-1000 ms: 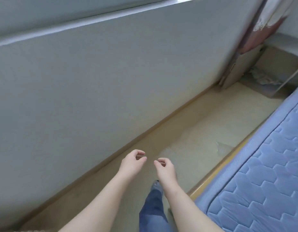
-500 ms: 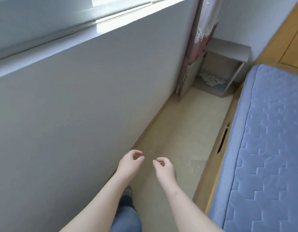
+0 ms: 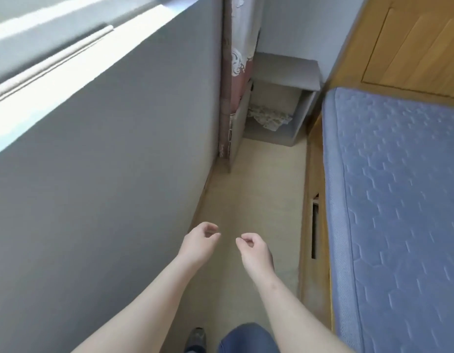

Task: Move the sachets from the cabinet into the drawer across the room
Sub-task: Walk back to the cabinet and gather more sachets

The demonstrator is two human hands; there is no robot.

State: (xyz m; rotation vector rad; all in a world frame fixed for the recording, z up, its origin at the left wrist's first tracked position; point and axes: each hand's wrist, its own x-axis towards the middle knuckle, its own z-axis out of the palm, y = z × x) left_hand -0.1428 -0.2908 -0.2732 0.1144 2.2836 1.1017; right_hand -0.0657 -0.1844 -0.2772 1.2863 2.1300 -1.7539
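Now the view has swung round since a second ago: the open grey cabinet (image 3: 284, 72), then off at the upper right, stands straight ahead at the end of the floor (image 3: 259, 187) between the wall (image 3: 119, 174) and the blue mattress (image 3: 399, 200). A pale blurred heap, seemingly the sachets (image 3: 269, 118), lies inside it. The left hand (image 3: 199, 242) and right hand (image 3: 255, 250) reach forward as before, fingers loosely curled, holding nothing, well apart from the cabinet.

We see soft daylight entering at ten o'clock, glaring white on the window ledge (image 3: 50, 54). Shadows are faint. Straight lines bow towards the edges, and everything looks slightly blurred.
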